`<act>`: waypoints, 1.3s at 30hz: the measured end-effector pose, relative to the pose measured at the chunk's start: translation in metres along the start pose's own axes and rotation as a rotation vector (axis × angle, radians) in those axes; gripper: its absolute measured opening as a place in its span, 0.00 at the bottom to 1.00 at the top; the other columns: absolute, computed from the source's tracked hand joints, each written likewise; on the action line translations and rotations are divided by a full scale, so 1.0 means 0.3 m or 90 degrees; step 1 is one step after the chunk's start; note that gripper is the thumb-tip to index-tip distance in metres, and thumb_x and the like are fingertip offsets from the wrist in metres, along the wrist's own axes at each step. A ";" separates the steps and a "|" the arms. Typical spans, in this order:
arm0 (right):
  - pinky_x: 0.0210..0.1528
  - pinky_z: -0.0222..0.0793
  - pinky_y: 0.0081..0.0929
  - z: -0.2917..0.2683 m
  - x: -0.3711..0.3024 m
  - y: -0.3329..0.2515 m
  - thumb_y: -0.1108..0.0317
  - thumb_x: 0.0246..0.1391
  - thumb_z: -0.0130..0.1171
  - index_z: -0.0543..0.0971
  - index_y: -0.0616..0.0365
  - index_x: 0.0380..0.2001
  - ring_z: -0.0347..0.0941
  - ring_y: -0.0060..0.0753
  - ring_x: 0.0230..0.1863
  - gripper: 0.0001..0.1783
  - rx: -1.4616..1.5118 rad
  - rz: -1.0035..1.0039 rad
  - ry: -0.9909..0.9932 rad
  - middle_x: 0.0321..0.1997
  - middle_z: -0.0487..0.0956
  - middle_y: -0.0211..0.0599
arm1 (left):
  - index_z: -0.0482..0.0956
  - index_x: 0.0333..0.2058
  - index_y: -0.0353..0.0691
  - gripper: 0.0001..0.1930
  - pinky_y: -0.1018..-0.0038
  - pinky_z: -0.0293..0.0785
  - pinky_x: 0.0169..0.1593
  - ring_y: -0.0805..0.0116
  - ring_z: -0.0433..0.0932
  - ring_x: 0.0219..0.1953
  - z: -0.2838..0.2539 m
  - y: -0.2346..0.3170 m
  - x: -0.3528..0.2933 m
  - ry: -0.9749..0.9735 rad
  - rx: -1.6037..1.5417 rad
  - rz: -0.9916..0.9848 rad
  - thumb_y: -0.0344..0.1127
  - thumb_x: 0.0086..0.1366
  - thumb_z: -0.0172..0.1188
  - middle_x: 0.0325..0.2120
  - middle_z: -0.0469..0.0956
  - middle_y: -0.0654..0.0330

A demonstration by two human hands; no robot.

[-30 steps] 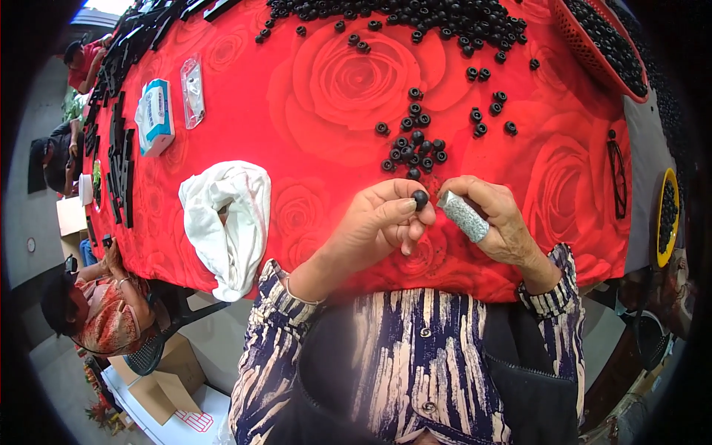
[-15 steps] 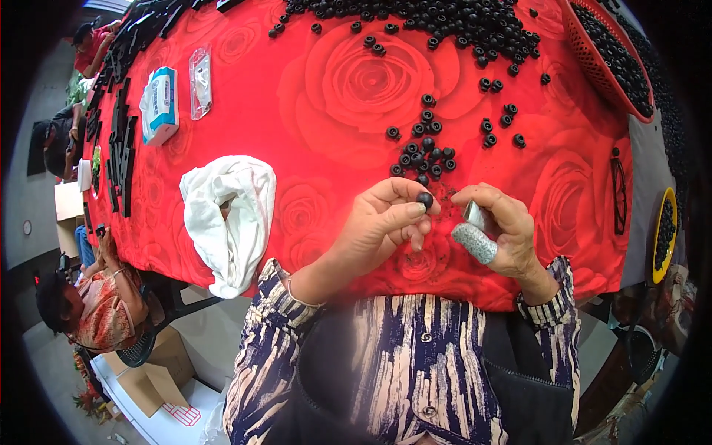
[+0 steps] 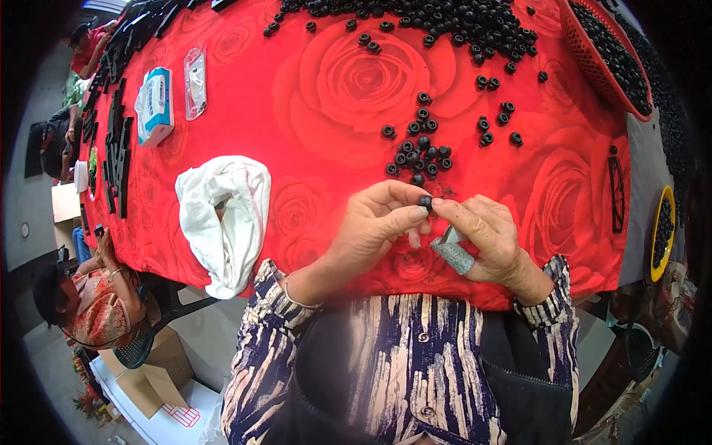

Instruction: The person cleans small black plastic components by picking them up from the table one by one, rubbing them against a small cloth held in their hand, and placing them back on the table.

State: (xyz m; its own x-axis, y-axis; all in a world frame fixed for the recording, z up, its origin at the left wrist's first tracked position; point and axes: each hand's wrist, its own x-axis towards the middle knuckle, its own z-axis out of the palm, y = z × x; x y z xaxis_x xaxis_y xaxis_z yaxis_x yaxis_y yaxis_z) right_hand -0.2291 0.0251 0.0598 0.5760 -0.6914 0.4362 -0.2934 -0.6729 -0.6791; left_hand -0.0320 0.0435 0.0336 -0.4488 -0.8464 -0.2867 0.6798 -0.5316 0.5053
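On the desk (image 3: 319, 119), a cloth (image 3: 248, 185) is lying left of the hands (image 3: 371, 230); beyond it, a tissue pack (image 3: 153, 111) is resting left of a slim packet (image 3: 196, 85). A bead cluster (image 3: 412, 158) is sitting just beyond the hands, a larger pile (image 3: 475, 30) is lying behind that, and a basket (image 3: 586, 48) is holding beads at far right.
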 end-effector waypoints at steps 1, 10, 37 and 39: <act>0.20 0.60 0.28 -0.003 0.001 0.001 0.70 0.33 0.66 0.71 0.65 0.49 0.68 0.31 0.20 0.34 -0.012 -0.010 -0.009 0.23 0.72 0.34 | 0.72 0.41 0.29 0.10 0.79 0.76 0.30 0.69 0.78 0.31 -0.001 0.000 -0.001 0.000 -0.002 -0.006 0.25 0.60 0.56 0.32 0.77 0.53; 0.20 0.59 0.27 0.000 -0.003 0.006 0.70 0.33 0.66 0.70 0.65 0.50 0.67 0.30 0.19 0.35 -0.017 -0.022 -0.017 0.21 0.70 0.33 | 0.74 0.41 0.29 0.10 0.82 0.74 0.32 0.74 0.77 0.31 0.004 0.006 -0.011 0.016 0.090 -0.014 0.25 0.60 0.58 0.32 0.77 0.55; 0.27 0.65 0.28 -0.052 0.010 0.006 0.70 0.43 0.60 0.70 0.68 0.45 0.71 0.37 0.24 0.24 0.162 0.128 -0.077 0.26 0.73 0.41 | 0.73 0.42 0.29 0.11 0.84 0.73 0.31 0.78 0.75 0.29 0.034 0.030 -0.024 0.038 0.225 -0.029 0.29 0.63 0.55 0.29 0.77 0.59; 0.31 0.67 0.28 -0.050 -0.001 0.021 0.73 0.45 0.57 0.70 0.66 0.45 0.73 0.39 0.28 0.21 0.169 0.201 -0.074 0.30 0.73 0.43 | 0.74 0.42 0.29 0.11 0.84 0.73 0.31 0.79 0.75 0.29 0.037 0.029 -0.021 0.030 0.229 -0.032 0.29 0.63 0.55 0.29 0.77 0.60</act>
State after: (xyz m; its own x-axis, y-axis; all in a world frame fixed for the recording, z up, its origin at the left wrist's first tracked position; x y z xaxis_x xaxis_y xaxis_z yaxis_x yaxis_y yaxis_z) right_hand -0.2426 0.0170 0.0642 0.5766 -0.8077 0.1234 -0.2709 -0.3315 -0.9037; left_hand -0.0296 0.0445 0.0487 -0.4434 -0.8242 -0.3522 0.4064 -0.5351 0.7406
